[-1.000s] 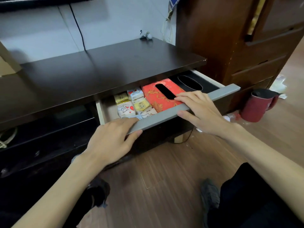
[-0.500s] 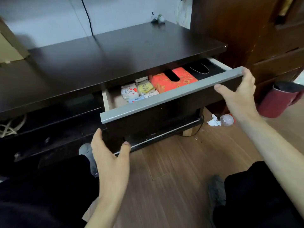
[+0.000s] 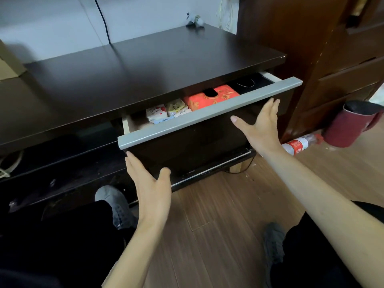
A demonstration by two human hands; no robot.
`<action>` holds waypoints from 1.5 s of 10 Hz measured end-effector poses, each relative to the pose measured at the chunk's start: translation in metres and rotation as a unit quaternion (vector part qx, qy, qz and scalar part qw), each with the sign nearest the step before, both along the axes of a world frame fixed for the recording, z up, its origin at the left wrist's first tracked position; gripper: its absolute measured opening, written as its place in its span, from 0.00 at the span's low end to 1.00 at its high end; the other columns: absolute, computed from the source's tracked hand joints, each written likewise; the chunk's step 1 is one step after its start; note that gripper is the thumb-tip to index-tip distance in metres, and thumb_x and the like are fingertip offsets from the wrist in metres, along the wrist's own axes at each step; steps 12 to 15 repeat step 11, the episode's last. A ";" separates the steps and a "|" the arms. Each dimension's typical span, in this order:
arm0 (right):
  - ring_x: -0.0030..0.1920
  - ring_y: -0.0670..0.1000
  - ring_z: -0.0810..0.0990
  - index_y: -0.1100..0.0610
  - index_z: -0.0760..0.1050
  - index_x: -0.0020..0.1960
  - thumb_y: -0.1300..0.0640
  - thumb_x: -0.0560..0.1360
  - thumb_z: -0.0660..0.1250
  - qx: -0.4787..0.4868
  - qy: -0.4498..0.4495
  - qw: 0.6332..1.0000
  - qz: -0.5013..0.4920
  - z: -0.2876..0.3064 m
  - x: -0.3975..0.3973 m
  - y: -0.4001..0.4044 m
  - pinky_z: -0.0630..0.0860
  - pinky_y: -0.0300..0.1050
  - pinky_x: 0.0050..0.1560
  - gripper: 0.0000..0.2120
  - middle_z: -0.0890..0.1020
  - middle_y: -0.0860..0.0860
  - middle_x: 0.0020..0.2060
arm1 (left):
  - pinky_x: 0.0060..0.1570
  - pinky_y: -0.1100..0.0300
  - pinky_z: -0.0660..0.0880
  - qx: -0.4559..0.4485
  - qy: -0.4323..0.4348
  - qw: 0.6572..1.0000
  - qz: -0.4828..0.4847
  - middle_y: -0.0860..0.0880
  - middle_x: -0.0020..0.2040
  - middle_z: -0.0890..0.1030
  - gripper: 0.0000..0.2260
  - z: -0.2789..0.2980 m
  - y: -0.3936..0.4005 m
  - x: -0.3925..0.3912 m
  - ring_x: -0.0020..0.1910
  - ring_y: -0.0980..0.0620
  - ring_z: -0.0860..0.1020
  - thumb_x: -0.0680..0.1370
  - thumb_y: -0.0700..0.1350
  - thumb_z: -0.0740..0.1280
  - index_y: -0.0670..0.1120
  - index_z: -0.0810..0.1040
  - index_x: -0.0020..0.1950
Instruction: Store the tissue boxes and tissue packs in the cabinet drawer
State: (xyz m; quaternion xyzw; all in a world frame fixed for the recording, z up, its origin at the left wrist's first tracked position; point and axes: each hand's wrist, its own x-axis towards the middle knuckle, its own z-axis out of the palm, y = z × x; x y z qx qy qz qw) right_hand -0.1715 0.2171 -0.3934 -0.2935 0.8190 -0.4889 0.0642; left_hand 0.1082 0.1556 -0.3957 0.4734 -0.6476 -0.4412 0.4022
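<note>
The cabinet drawer with a grey front rail stands partly open under the dark cabinet top. Inside lie a red patterned tissue box, a black tissue box at the right end, and several small tissue packs at the left. My left hand is flat and open against the lower left of the dark drawer front. My right hand is open with its palm on the right part of the drawer front, fingertips just under the rail. Neither hand holds anything.
A tall brown wooden cabinet stands right of the drawer. A dark red bin and a plastic bottle lie on the wood floor beside it. A black cable runs down the wall. My legs and grey shoes are below.
Both hands left the top rail of the drawer and now press flat on its front. The drawer has slid further in, hiding more of its contents.
</note>
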 end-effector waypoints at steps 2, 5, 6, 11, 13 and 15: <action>0.83 0.62 0.45 0.61 0.40 0.84 0.38 0.75 0.72 -0.008 0.018 1.000 -0.021 0.003 -0.008 -0.043 0.56 0.54 0.77 0.56 0.40 0.58 0.83 | 0.60 0.70 0.52 -0.013 -0.054 0.998 0.031 0.54 0.81 0.37 0.40 0.001 -0.043 -0.028 0.79 0.51 0.48 0.80 0.40 0.64 0.51 0.39 0.81; 0.83 0.59 0.49 0.60 0.43 0.84 0.43 0.79 0.69 0.010 0.019 1.000 0.015 -0.007 -0.004 -0.100 0.58 0.53 0.77 0.48 0.41 0.57 0.84 | 0.76 0.47 0.51 -0.054 -0.137 0.983 0.110 0.44 0.81 0.37 0.40 -0.006 -0.097 -0.064 0.79 0.41 0.45 0.78 0.41 0.66 0.46 0.44 0.82; 0.83 0.59 0.50 0.60 0.43 0.84 0.46 0.81 0.67 0.018 0.026 0.998 0.049 -0.013 0.006 -0.114 0.59 0.50 0.76 0.44 0.39 0.56 0.83 | 0.72 0.53 0.54 -0.057 -0.116 0.986 0.110 0.47 0.80 0.34 0.40 -0.012 -0.099 -0.070 0.78 0.40 0.49 0.77 0.41 0.67 0.49 0.46 0.82; 0.62 0.46 0.81 0.50 0.81 0.64 0.55 0.79 0.68 -0.093 -0.119 0.980 0.132 0.023 0.019 -0.064 0.75 0.50 0.68 0.14 0.85 0.47 0.57 | 0.65 0.57 0.65 -0.032 -0.035 0.999 0.024 0.52 0.75 0.65 0.26 0.018 -0.084 -0.014 0.68 0.56 0.67 0.79 0.40 0.65 0.52 0.64 0.76; 0.62 0.46 0.81 0.50 0.81 0.64 0.55 0.79 0.68 -0.093 -0.119 0.980 0.132 0.023 0.019 -0.064 0.75 0.50 0.68 0.14 0.85 0.47 0.57 | 0.65 0.57 0.65 -0.032 -0.035 0.999 0.024 0.52 0.75 0.65 0.26 0.018 -0.084 -0.014 0.68 0.56 0.67 0.79 0.40 0.65 0.52 0.64 0.76; 0.62 0.46 0.81 0.50 0.81 0.64 0.55 0.79 0.68 -0.093 -0.119 0.980 0.132 0.023 0.019 -0.064 0.75 0.50 0.68 0.14 0.85 0.47 0.57 | 0.65 0.57 0.65 -0.032 -0.035 0.999 0.024 0.52 0.75 0.65 0.26 0.018 -0.084 -0.014 0.68 0.56 0.67 0.79 0.40 0.65 0.52 0.64 0.76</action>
